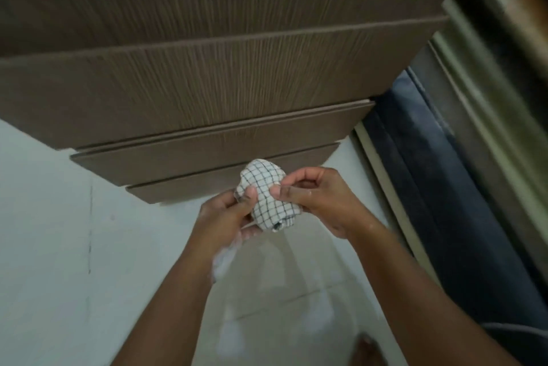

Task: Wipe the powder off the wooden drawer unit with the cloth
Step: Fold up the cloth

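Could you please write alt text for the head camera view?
Both hands, left hand and right hand, hold a bunched checked cloth in front of a wooden drawer unit, above a pale tiled floor.

Floor [44, 247]: pale tile, glossy, grout lines visible. Wooden drawer unit [207, 93] stands directly on it, 3 stepped drawer fronts facing camera. White powder patches [234, 333] on the tiles near the bottom edge. Dark blue fabric [444, 217] runs along the floor's right side.
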The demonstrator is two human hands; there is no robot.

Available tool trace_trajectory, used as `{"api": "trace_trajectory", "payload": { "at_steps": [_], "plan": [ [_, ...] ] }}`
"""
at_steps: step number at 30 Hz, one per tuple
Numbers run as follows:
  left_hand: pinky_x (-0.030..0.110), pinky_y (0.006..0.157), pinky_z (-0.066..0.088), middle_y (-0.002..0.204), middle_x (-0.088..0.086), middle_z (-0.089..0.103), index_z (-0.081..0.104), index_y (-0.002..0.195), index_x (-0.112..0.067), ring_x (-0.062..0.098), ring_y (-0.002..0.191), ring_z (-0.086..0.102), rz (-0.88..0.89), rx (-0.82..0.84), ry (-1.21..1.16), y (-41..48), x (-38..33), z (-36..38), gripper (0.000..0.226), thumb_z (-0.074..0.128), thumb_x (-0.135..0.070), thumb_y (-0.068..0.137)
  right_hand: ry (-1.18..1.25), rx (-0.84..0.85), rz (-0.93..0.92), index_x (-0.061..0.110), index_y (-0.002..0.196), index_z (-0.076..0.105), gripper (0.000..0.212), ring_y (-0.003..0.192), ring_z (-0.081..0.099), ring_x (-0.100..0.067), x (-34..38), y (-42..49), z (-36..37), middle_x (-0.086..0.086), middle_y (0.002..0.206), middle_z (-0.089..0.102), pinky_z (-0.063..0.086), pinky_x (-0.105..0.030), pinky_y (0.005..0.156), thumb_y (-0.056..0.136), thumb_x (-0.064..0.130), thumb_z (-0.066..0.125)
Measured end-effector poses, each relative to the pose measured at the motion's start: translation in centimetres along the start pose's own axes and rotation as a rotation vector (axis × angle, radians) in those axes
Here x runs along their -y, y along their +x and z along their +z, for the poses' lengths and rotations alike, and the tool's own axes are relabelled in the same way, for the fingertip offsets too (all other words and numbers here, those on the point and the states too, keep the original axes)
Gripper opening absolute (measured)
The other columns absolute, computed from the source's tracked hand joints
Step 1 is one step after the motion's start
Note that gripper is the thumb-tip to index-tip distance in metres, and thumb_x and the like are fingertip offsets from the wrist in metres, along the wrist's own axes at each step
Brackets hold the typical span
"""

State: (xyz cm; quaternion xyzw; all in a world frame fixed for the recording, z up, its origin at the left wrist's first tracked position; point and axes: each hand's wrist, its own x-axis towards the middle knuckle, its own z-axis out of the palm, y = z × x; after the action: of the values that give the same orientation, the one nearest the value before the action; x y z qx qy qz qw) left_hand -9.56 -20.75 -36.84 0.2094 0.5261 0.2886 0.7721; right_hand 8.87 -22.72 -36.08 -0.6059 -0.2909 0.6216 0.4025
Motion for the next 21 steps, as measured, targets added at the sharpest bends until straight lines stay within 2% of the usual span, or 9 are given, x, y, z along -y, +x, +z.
{"api": "trace_trajectory", "payload": {
  "at_steps": [4,6,8,11,13,15,18,20,21],
  "plan": [
    [0.045,0.085,0.065,0.101,0.011,0.082,0.073,0.108,-0.008,0.027,0.096,0.080,0.015,-0.092,0.081,-5.6,-4.7,5.9,0.021,0.069,-0.024,0.095,0.054,-0.081,-0.041,-0.006,0.096,0.071,0.030,0.090,0.077,-0.032,7.2,-5.9,-1.8,-0.020,0.096,0.078,0.065,-0.032,0.073,0.072,0.006,0.085],
    [0.038,0.079,0.067,0.097,0.006,0.083,0.071,0.111,-0.008,0.018,0.089,0.081,0.084,-0.111,0.126,-8.9,-7.8,9.6,0.024,0.071,-0.025,0.094,0.078,-0.133,-0.092,-0.007,0.096,0.070,0.033,0.088,0.077,-0.033,11.8,-8.4,-2.4,-0.021,0.095,0.078,0.065,-0.033,0.073,0.071,0.008,0.085],
    [0.030,0.074,0.066,0.099,0.003,0.082,0.071,0.110,-0.011,0.013,0.087,0.080,0.179,-0.096,0.135,-12.1,-11.2,13.2,0.017,0.070,-0.018,0.094,0.110,-0.170,-0.157,0.001,0.092,0.073,0.020,0.086,0.078,-0.030,16.4,-10.3,-2.7,-0.018,0.092,0.079,0.064,-0.033,0.072,0.076,0.005,0.083],
    [0.033,0.086,0.065,0.107,0.004,0.081,0.071,0.118,-0.012,0.013,0.098,0.079,0.361,-0.109,0.235,-15.3,-16.3,17.7,0.026,0.074,-0.014,0.092,0.115,-0.256,-0.263,0.011,0.089,0.075,0.015,0.087,0.079,-0.025,23.0,-12.1,-3.1,-0.011,0.091,0.080,0.063,-0.032,0.075,0.078,0.007,0.084],
    [0.028,0.087,0.064,0.117,-0.002,0.076,0.063,0.133,-0.017,0.006,0.102,0.076,0.488,-0.151,0.341,-16.2,-19.5,20.2,0.043,0.076,-0.014,0.092,0.040,-0.333,-0.316,0.012,0.092,0.075,0.013,0.088,0.079,-0.020,26.9,-12.5,-3.2,-0.007,0.090,0.080,0.062,-0.030,0.076,0.082,0.009,0.084],
    [0.021,0.085,0.063,0.125,-0.007,0.070,0.054,0.144,-0.021,0.000,0.105,0.073,0.620,-0.177,0.436,-16.0,-22.3,22.3,0.057,0.075,-0.011,0.092,-0.083,-0.430,-0.380,0.013,0.096,0.077,0.012,0.082,0.077,-0.008,30.1,-12.2,-3.3,-0.002,0.086,0.080,0.059,-0.019,0.070,0.085,0.014,0.083],
    [0.028,0.088,0.064,0.120,-0.009,0.071,0.061,0.139,-0.021,0.004,0.105,0.072,0.798,-0.221,0.626,-13.3,-25.4,24.4,0.048,0.073,-0.012,0.094,-0.267,-0.549,-0.481,0.014,0.099,0.077,0.014,0.065,0.067,0.009,33.2,-10.1,-3.8,0.009,0.081,0.073,0.050,-0.006,0.060,0.089,0.021,0.081],
    [0.032,0.097,0.060,0.126,-0.003,0.071,0.064,0.138,-0.021,0.009,0.112,0.069,0.851,-0.258,0.803,-10.8,-26.7,25.0,0.044,0.073,-0.018,0.094,-0.400,-0.605,-0.496,0.017,0.098,0.076,0.013,0.061,0.062,0.009,33.8,-8.0,-4.2,0.012,0.078,0.069,0.046,-0.006,0.056,0.091,0.027,0.079],
    [0.030,0.102,0.056,0.129,-0.001,0.070,0.064,0.138,-0.019,0.010,0.115,0.066,0.857,-0.255,0.885,-9.6,-27.0,25.0,0.044,0.072,-0.020,0.095,-0.478,-0.626,-0.490,0.019,0.096,0.075,0.013,0.062,0.061,0.005,33.8,-6.9,-4.5,0.012,0.077,0.067,0.047,-0.009,0.058,0.091,0.030,0.078]
  ]
}}
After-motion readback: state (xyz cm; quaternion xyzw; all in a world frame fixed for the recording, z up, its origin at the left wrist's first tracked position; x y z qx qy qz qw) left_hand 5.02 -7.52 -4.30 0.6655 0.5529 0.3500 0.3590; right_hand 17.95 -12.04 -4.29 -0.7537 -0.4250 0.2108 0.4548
